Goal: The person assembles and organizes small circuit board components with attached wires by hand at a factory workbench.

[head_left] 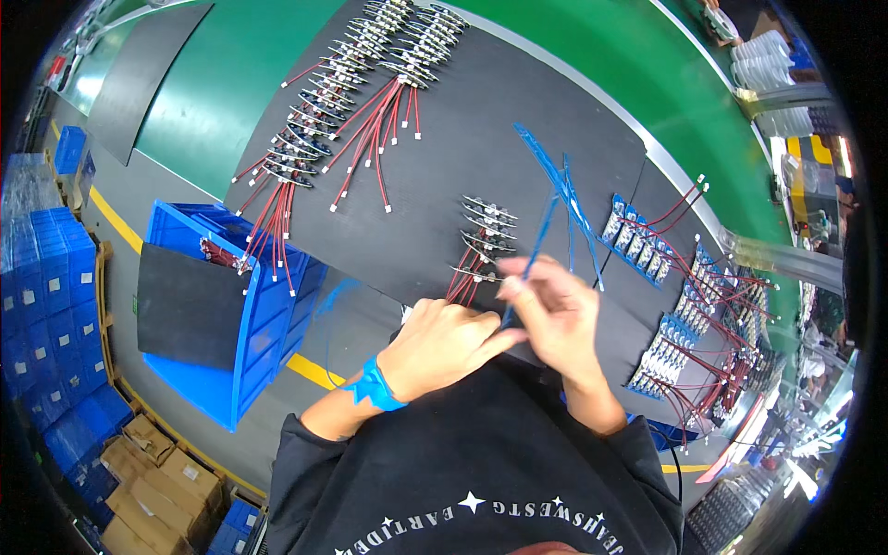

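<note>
My right hand (560, 319) pinches a thin blue strip (540, 242) between thumb and fingers, and the strip stands up at a slant above the mat. Close by on its left, my left hand (442, 340) is closed, with its thumb stretched toward my right hand. The strip's lower end reaches its fingertips; what those fingers grip is hidden. A blue band (375, 387) circles my left wrist. Just beyond my left hand lies a short row of small circuit boards (487, 222) with red wires. More loose blue strips (566, 185) lie crossed on the mat to the right.
Long rows of boards with red wires (347, 79) cover the far left of the black mat (499, 83). Blue board panels (638, 242) with red wires lie at the right. A blue crate (242, 342) stands left, below the table edge. Cardboard boxes (157, 486) sit on the floor.
</note>
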A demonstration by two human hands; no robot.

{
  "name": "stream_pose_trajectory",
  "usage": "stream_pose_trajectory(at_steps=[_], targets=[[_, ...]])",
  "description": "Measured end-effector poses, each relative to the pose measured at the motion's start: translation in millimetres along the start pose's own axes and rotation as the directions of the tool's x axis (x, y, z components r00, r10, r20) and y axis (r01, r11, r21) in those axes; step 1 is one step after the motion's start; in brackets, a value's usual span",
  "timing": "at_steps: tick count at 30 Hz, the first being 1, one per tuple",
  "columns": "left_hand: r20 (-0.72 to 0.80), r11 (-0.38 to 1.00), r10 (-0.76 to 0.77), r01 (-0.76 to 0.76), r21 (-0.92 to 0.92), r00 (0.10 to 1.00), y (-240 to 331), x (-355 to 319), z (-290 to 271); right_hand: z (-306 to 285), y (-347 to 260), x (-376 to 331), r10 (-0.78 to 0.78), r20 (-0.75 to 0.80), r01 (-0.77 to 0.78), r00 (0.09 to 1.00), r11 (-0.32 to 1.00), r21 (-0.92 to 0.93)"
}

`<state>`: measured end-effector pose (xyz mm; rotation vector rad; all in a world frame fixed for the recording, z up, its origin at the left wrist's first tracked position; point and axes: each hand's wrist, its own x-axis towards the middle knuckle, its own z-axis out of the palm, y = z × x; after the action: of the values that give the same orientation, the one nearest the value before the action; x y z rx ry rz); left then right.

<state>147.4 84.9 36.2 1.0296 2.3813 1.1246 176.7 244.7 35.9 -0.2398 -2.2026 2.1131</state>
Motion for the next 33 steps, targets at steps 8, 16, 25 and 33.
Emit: stream_pose_trajectory(at_steps=[8, 16, 25, 33], targets=[[-0.446, 0.913, -0.178, 0.316, 0.256, 0.877, -7, -5, 17, -67, -4, 6, -0.334, -0.13, 0.058, 0.934, 0.499, -0.864], [-0.588, 0.879, -0.22, 0.42, 0.227, 0.778, -14, -5, 25, -17, 13, 68, -0.155, 0.329, 0.328, 0.931, 0.749, -0.576], [-0.645, 0.861, -0.282, 0.484, 0.157, 0.71, -8, -35, 22, 5, 5, 31, -0.04, 0.26, 0.189, 0.965, 0.795, -0.576], [-0.615, 0.921, -0.305, 0.39, 0.005, 0.727, -12, -45, 33, 11, 7, 21, -0.05, 0.279, 0.206, 0.959, 0.801, -0.562]])
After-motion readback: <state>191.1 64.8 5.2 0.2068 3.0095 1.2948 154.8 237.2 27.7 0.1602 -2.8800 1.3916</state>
